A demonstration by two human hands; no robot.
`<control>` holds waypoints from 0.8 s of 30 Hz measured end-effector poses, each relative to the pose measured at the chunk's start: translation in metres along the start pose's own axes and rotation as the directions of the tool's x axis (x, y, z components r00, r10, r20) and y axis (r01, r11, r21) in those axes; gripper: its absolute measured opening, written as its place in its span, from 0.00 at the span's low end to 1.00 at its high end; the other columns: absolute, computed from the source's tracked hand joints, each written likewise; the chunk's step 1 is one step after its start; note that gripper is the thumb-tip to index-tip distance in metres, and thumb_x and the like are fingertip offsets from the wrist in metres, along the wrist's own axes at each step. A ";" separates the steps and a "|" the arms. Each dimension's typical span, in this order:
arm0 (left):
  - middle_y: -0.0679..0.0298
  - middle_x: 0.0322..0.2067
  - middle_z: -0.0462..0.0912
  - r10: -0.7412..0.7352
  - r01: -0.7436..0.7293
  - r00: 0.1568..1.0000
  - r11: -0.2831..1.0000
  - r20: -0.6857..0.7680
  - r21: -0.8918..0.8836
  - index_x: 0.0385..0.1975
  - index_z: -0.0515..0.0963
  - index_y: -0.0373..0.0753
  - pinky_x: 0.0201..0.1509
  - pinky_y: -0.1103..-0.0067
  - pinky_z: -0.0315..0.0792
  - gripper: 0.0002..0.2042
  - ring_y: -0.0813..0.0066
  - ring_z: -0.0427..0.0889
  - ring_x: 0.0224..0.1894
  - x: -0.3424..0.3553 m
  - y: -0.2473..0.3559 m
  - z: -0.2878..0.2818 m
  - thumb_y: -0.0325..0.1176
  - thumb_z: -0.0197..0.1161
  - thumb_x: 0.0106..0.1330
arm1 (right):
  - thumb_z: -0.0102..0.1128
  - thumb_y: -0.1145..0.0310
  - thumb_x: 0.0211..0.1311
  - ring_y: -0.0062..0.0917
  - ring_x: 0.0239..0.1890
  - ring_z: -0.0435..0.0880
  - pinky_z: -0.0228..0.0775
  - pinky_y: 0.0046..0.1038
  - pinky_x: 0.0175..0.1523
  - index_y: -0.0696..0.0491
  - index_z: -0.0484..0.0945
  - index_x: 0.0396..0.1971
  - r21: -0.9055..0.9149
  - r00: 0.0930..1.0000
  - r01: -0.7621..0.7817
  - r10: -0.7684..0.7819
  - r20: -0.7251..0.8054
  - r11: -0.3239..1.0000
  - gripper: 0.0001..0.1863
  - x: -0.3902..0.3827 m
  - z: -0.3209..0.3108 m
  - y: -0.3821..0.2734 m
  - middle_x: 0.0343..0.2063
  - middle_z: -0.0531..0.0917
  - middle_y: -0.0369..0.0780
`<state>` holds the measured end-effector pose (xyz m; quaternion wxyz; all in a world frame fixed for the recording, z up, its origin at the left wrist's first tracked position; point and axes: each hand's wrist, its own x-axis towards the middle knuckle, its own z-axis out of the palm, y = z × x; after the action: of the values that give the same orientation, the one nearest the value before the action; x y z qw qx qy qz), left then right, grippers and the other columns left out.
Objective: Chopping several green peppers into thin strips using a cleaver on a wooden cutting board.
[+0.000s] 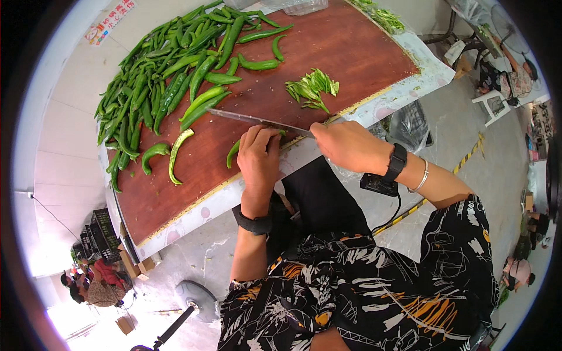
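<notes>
My right hand (pixel 352 146) grips the handle of a kitchen knife (pixel 252 119), its blade reaching left across the board. Below the blade, my left hand (pixel 257 159) is curled over a long green chili pepper (pixel 232 154) and presses it down near the table's front edge. The pepper's curved end sticks out left of the fingers, and a bit of green shows on their right. A small heap of cut pepper pieces (pixel 312 89) lies beyond the knife. Two loose curved peppers, a green one (pixel 154 157) and a paler one (pixel 177 155), rest to the left.
A large pile of whole green peppers (pixel 170 76) covers the far left of the red-brown tabletop (pixel 351 47). More cut greens (pixel 383 20) lie at the far right corner beside a clear plastic container (pixel 304 6). A round-based stand (pixel 196 295) is on the floor, lower left.
</notes>
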<state>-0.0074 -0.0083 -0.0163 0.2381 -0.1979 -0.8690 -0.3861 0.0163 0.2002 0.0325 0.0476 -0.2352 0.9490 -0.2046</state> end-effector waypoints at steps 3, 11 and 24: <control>0.61 0.35 0.82 -0.005 0.005 1.000 1.000 -0.014 -0.016 0.30 0.80 0.38 0.44 0.71 0.74 0.06 0.58 0.80 0.40 0.000 -0.002 0.005 0.22 0.66 0.53 | 0.51 0.74 0.60 0.50 0.26 0.79 0.68 0.47 0.30 0.59 0.66 0.31 0.008 0.999 -0.001 0.000 0.046 1.000 0.06 -0.001 -0.003 0.001 0.20 0.78 0.50; 0.61 0.35 0.82 -0.017 0.017 1.000 0.999 -0.002 -0.028 0.30 0.80 0.38 0.45 0.70 0.74 0.06 0.58 0.80 0.40 0.002 -0.003 0.002 0.21 0.66 0.52 | 0.52 0.73 0.61 0.49 0.26 0.79 0.69 0.46 0.30 0.59 0.66 0.33 0.012 0.995 0.008 -0.009 0.097 1.000 0.06 0.004 0.002 0.003 0.19 0.77 0.49; 0.62 0.35 0.82 -0.004 0.003 1.000 0.998 -0.021 -0.058 0.31 0.80 0.38 0.44 0.70 0.74 0.07 0.59 0.80 0.40 0.000 -0.003 -0.001 0.21 0.65 0.53 | 0.53 0.72 0.62 0.51 0.24 0.78 0.67 0.48 0.29 0.58 0.65 0.32 -0.011 0.999 0.039 -0.039 -0.037 0.999 0.08 0.019 0.006 0.000 0.18 0.77 0.50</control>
<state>-0.0089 -0.0107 -0.0172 0.2406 -0.1991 -0.8553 -0.4134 0.0012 0.1889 0.0271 0.0248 -0.2501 0.9460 -0.2050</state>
